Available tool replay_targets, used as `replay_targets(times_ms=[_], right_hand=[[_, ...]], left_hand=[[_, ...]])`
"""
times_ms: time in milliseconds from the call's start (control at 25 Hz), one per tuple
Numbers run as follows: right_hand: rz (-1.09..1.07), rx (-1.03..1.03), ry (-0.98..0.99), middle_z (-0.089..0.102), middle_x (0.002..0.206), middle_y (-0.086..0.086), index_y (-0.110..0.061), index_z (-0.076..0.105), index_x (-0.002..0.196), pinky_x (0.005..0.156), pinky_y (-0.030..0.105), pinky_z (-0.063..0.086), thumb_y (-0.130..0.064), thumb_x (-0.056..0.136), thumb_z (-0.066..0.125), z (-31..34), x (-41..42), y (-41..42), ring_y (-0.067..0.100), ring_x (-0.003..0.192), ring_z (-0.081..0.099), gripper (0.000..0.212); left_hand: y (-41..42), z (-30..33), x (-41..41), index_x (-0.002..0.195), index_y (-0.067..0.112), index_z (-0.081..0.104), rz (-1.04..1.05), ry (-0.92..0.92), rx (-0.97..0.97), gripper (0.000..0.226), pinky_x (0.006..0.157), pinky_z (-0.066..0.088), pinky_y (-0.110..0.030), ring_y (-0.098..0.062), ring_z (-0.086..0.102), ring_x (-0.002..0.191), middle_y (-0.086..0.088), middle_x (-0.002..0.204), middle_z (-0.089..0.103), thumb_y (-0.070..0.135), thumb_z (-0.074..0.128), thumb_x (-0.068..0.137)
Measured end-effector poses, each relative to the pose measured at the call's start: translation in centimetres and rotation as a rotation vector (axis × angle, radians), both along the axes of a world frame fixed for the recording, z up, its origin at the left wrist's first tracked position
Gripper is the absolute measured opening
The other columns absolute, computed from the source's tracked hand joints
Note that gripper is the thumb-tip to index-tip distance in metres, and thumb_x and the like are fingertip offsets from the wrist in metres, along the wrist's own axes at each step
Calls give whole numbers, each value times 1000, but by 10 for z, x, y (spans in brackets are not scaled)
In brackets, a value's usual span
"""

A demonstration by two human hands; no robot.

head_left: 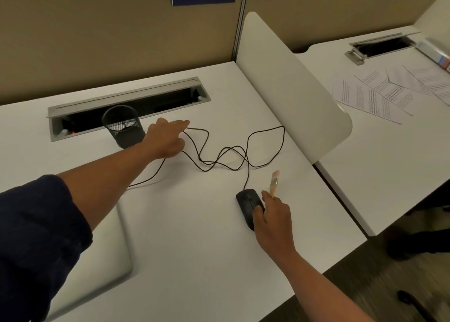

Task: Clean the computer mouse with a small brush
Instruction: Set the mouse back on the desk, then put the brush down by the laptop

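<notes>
We work at a white bench [194,236] that carries everything, with a tan partition [109,34] rising beyond both hands. A curved white divider [287,87] stands to the right of the hands, and past it a second bench holds printed papers [382,90]. Beyond the left hand a long grey cable tray [126,97] sits sunk into the bench with its lid raised. A pale pad [102,256] lies under our left forearm, whose dark sleeve [36,236] is pushed up. Just left of the left hand stands a black mesh cup [124,126], touching the tray's front edge.

Our left hand [165,139] reaches forward, fingers loosely extended over the far loops of the cable [229,156]; we cannot tell whether it pinches the cable or only rests on it. The cable runs in tangled loops between the two hands.

Our right hand [272,219] lies on the right side of the black mouse [248,207], thumb on its top, near the bench's right edge. The same hand clasps the wooden handle of the brush [274,182], whose pale bristles point away from us, above the bench just right of the mouse.
</notes>
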State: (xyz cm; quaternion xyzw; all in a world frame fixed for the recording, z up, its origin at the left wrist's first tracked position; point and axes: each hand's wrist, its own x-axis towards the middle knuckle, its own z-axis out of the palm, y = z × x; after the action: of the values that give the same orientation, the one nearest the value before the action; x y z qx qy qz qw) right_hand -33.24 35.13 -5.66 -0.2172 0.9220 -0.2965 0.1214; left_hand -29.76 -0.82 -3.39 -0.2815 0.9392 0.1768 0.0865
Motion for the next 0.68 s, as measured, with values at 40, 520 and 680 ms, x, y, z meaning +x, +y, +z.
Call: replay_targets(times_ms=[40, 520, 680], right_hand=[[-5, -22, 10, 68, 123, 13, -5, 55, 145, 94, 45, 50, -12, 103, 48, 3, 0, -2, 33, 109, 59, 42], [322, -371, -144, 63, 90, -5, -30, 47, 110, 64, 35, 41, -6, 103, 45, 49, 3, -96, 21, 69, 53, 25], [486, -430, -99, 62, 85, 0, -17, 59, 115, 68, 34, 41, -5, 102, 50, 65, -4, -151, 24, 74, 54, 20]], left_hand=[[1, 3, 3, 169, 29, 27, 5, 17, 21, 70, 124, 24, -54, -38, 23, 156, -12, 171, 35, 22, 53, 105], [27, 4, 153, 163, 19, 40, 264, 92, 7, 64, 126, 28, -44, -28, 31, 156, -6, 171, 35, 26, 62, 103], [21, 6, 211, 166, 27, 33, 376, -141, -51, 74, 125, 29, -48, -29, 19, 160, -2, 174, 25, 44, 63, 101]])
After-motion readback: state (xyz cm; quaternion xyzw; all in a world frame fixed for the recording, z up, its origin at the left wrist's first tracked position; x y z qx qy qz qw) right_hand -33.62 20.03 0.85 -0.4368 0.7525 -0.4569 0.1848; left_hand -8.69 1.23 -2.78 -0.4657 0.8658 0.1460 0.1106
